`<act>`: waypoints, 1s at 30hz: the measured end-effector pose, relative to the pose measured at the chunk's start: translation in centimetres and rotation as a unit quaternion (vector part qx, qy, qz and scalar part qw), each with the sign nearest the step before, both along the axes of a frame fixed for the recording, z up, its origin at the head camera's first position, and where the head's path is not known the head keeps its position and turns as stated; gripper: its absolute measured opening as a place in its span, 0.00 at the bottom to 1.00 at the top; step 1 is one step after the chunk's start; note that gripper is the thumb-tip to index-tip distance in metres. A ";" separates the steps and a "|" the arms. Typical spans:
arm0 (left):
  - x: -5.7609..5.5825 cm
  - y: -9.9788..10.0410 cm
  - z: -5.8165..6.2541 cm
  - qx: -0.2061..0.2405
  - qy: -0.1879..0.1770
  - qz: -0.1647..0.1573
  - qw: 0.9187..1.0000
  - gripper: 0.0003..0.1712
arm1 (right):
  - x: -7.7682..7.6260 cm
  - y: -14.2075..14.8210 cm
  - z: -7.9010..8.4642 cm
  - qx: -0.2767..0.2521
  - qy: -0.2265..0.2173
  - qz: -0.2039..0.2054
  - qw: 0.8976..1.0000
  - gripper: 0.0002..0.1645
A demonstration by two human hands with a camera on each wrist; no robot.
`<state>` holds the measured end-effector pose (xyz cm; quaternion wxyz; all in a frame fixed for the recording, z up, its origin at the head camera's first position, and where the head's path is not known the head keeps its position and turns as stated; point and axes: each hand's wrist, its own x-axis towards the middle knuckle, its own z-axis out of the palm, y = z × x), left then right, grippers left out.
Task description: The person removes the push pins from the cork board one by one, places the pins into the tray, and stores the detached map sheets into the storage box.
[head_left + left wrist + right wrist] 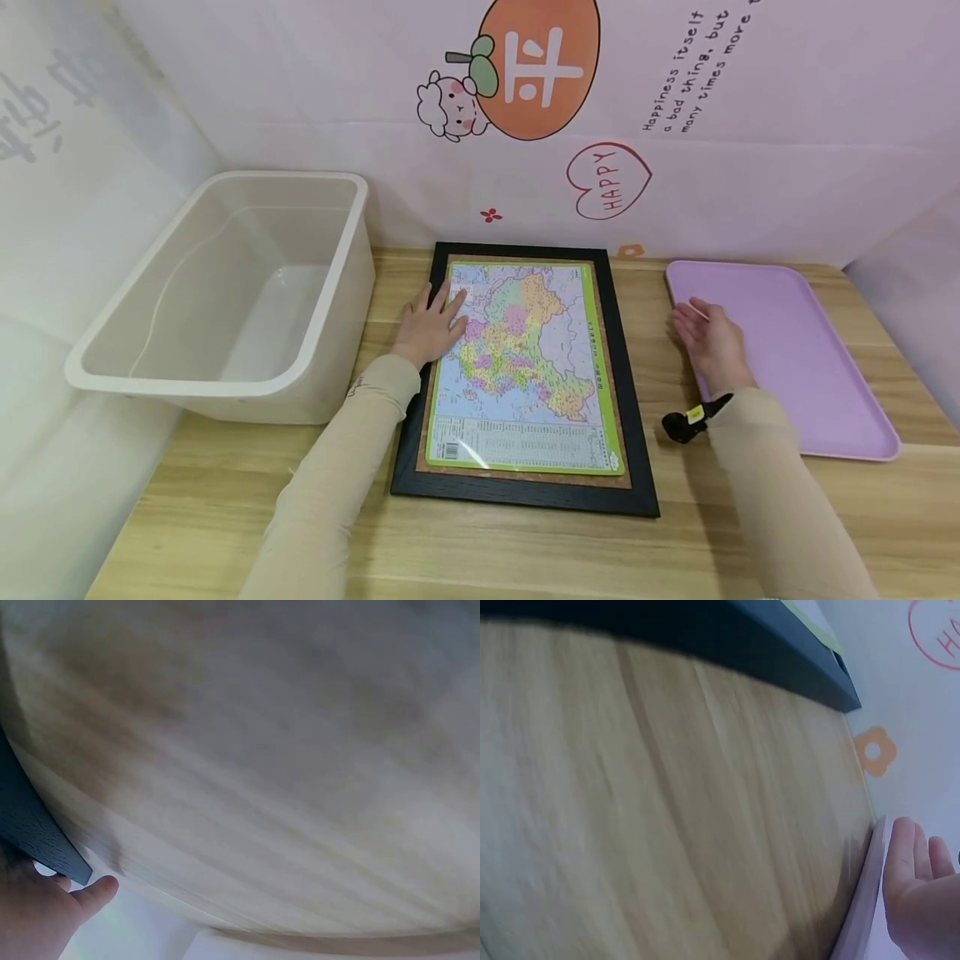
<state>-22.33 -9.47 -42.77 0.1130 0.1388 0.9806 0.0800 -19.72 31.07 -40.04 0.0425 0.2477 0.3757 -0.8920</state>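
Observation:
A colourful map sheet (pixel 517 358) with a green border lies on a cork backing inside a black frame (pixel 525 492). The left hand (pixel 431 329) rests on the frame's left side with fingers spread, their tips reaching onto the map. In the left wrist view the thumb shows beside the dark frame edge (pixel 45 832). Over the left edge of a purple tray (pixel 795 358) is the right hand (pixel 712 342), its fingers loosely extended. Nothing clearly shows in its grasp; a thin pale streak near the fingers is too small to tell.
A large off-white bin (pixel 330 350) stands at the left of the wooden table (pixel 480 550). Behind the table rises a pale wall covering with printed cartoons and a red heart (pixel 609 181). A black strap device (pixel 686 423) sits on the right wrist.

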 end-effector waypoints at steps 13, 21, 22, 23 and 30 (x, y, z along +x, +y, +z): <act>-0.1 0.1 0.0 -0.008 -0.005 0.002 1.000 0.33 | -0.4 -2.9 0.1 0.117 0.011 0.116 0.986 0.30; 0.0 0.0 0.0 -0.002 -0.004 0.002 1.000 0.33 | -0.4 -4.6 0.0 0.247 0.037 0.189 0.950 0.33; 0.1 0.0 0.1 -0.003 -0.006 0.003 1.000 0.33 | -0.4 -4.8 -0.1 0.284 0.044 0.202 0.936 0.33; 0.1 0.0 0.1 -0.002 -0.006 0.003 1.000 0.33 | -0.4 -4.9 -0.3 0.320 0.053 0.215 0.921 0.33; 0.0 0.0 -0.1 -0.004 -0.005 0.003 1.000 0.33 | -0.8 -5.5 -0.8 0.527 0.126 0.303 0.784 0.29</act>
